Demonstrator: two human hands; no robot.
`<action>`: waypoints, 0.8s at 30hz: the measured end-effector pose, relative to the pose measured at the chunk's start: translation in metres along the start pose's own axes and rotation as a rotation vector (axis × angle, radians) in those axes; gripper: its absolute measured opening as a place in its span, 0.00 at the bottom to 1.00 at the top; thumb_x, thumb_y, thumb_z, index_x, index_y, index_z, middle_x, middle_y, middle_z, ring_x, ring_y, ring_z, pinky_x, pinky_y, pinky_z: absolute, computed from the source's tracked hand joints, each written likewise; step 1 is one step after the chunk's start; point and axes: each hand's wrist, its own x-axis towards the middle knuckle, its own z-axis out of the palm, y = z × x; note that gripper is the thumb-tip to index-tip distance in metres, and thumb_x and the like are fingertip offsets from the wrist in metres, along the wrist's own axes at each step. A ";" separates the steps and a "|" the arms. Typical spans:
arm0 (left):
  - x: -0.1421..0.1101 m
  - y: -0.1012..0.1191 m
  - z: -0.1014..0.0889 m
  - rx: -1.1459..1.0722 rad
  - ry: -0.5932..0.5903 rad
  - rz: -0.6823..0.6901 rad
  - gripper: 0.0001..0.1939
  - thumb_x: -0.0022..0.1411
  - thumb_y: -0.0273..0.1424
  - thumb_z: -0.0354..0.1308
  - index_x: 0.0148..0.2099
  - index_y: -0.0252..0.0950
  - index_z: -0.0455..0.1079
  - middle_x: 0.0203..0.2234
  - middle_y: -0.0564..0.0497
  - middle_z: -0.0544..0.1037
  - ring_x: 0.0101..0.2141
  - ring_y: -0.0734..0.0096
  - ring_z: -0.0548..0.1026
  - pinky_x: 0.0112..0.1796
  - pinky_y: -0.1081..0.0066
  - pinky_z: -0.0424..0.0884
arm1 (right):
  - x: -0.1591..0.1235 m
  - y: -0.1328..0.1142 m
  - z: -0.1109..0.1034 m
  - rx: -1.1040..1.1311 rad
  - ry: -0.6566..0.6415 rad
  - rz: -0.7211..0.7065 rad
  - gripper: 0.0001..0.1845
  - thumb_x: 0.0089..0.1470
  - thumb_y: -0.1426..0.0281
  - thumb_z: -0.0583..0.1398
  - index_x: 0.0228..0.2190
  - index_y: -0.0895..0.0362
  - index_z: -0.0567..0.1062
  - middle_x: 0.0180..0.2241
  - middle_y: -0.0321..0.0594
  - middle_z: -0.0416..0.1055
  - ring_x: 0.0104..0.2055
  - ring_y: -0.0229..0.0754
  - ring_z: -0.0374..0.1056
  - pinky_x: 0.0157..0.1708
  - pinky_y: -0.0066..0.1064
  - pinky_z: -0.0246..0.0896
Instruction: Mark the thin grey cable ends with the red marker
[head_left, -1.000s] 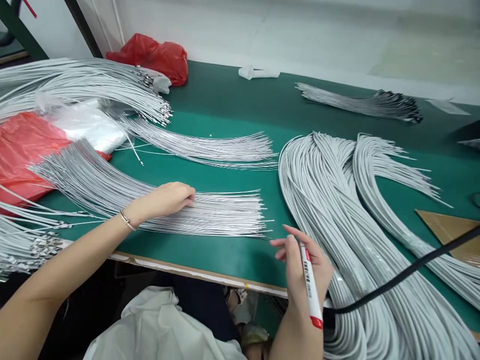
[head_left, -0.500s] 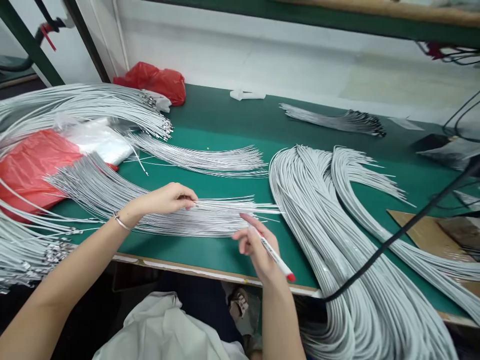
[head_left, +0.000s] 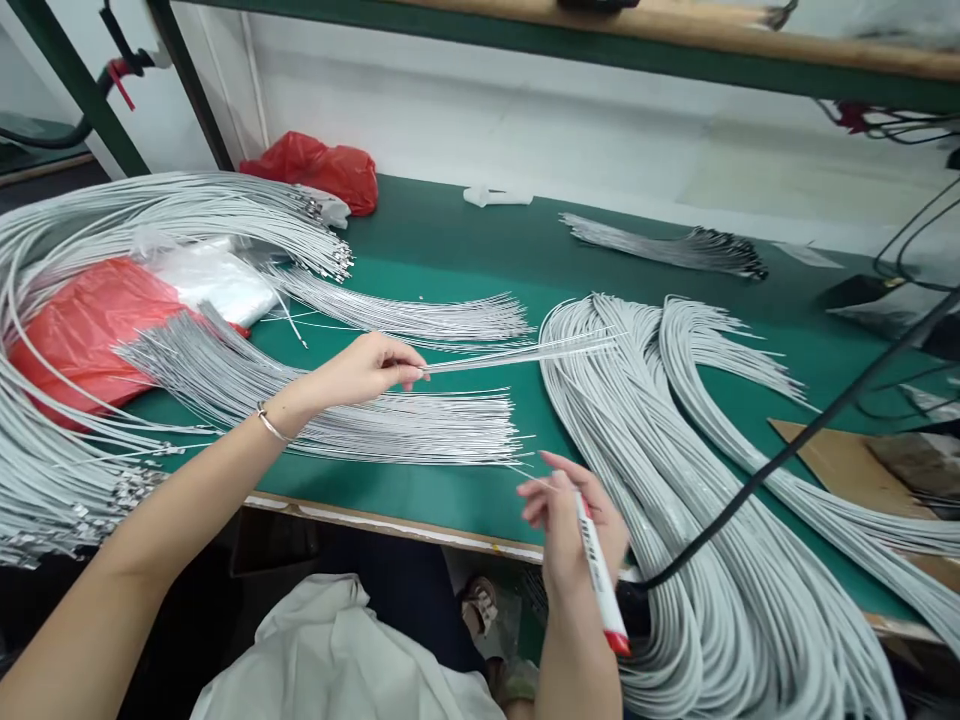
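Note:
My left hand (head_left: 367, 367) pinches a small bunch of thin silver wires (head_left: 525, 353) and holds it lifted above the flat fan of the same wires (head_left: 405, 428) on the green table (head_left: 450, 230). The bunch's tips reach right over the thick grey cable pile (head_left: 675, 470). My right hand (head_left: 574, 520) hovers at the table's front edge with a white marker with red cap (head_left: 598, 575) held along the palm, fingers spread toward the fan's tips.
More wire fans (head_left: 420, 315) and long cables with metal ends (head_left: 187, 215) lie at left over red plastic bags (head_left: 82, 320). Another bundle (head_left: 675, 248) lies far right. A black cord (head_left: 787, 455) crosses the grey cables. Cardboard (head_left: 840, 460) sits at right.
My left hand has lifted a small bunch of wires off the fan and drawn it up and right. My right hand with the marker pulled back toward the table's front edge.

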 end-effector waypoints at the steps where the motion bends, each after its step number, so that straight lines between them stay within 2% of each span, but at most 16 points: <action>1: 0.001 0.000 0.000 -0.022 -0.019 -0.008 0.14 0.58 0.38 0.56 0.37 0.33 0.76 0.24 0.52 0.75 0.20 0.86 0.63 0.22 0.83 0.56 | 0.003 0.005 0.002 0.001 -0.073 0.072 0.28 0.51 0.54 0.62 0.42 0.66 0.72 0.23 0.42 0.70 0.18 0.31 0.59 0.17 0.23 0.51; 4: -0.001 0.001 0.001 -0.056 -0.118 -0.043 0.15 0.57 0.38 0.56 0.35 0.31 0.75 0.21 0.52 0.73 0.17 0.88 0.58 0.19 0.83 0.54 | 0.019 0.022 0.014 0.098 -0.337 0.250 0.42 0.45 0.49 0.64 0.51 0.68 0.66 0.27 0.45 0.72 0.17 0.32 0.59 0.16 0.24 0.52; 7: -0.005 0.002 0.002 -0.061 -0.226 -0.067 0.17 0.58 0.41 0.56 0.34 0.31 0.75 0.20 0.53 0.72 0.16 0.89 0.57 0.18 0.83 0.52 | 0.029 0.024 0.028 0.243 -0.465 0.245 0.44 0.46 0.51 0.64 0.55 0.66 0.61 0.29 0.44 0.72 0.19 0.32 0.60 0.18 0.24 0.55; 11: -0.007 0.005 0.001 -0.031 -0.285 -0.094 0.18 0.58 0.42 0.55 0.33 0.31 0.74 0.21 0.53 0.72 0.18 0.88 0.58 0.20 0.83 0.53 | 0.024 0.004 0.040 0.277 -0.433 0.127 0.33 0.51 0.58 0.63 0.53 0.64 0.65 0.28 0.41 0.71 0.20 0.30 0.59 0.20 0.23 0.54; 15: -0.007 0.008 0.000 -0.003 -0.297 -0.112 0.18 0.58 0.43 0.54 0.33 0.33 0.75 0.21 0.53 0.72 0.21 0.85 0.61 0.22 0.83 0.55 | 0.018 -0.009 0.043 0.294 -0.363 0.108 0.27 0.52 0.62 0.62 0.51 0.63 0.68 0.27 0.40 0.71 0.21 0.30 0.59 0.21 0.22 0.53; 19: -0.009 0.009 0.002 0.001 -0.325 -0.117 0.16 0.58 0.42 0.54 0.35 0.34 0.75 0.21 0.54 0.72 0.24 0.84 0.65 0.25 0.84 0.57 | 0.021 -0.003 0.043 0.343 -0.319 0.095 0.22 0.53 0.62 0.62 0.45 0.62 0.69 0.26 0.39 0.71 0.20 0.29 0.60 0.20 0.21 0.53; 21: -0.009 0.008 0.002 0.019 -0.322 -0.127 0.17 0.58 0.43 0.54 0.35 0.34 0.75 0.22 0.54 0.72 0.23 0.85 0.63 0.24 0.83 0.56 | 0.025 0.004 0.041 0.348 -0.323 0.078 0.18 0.54 0.61 0.62 0.40 0.62 0.69 0.26 0.39 0.72 0.20 0.29 0.61 0.19 0.21 0.54; 24: -0.009 0.007 0.002 0.044 -0.290 -0.107 0.18 0.58 0.45 0.54 0.35 0.36 0.75 0.30 0.53 0.73 0.22 0.87 0.61 0.23 0.82 0.56 | 0.030 0.016 0.039 0.331 -0.321 0.084 0.18 0.53 0.60 0.63 0.32 0.62 0.67 0.27 0.41 0.73 0.19 0.30 0.62 0.17 0.21 0.56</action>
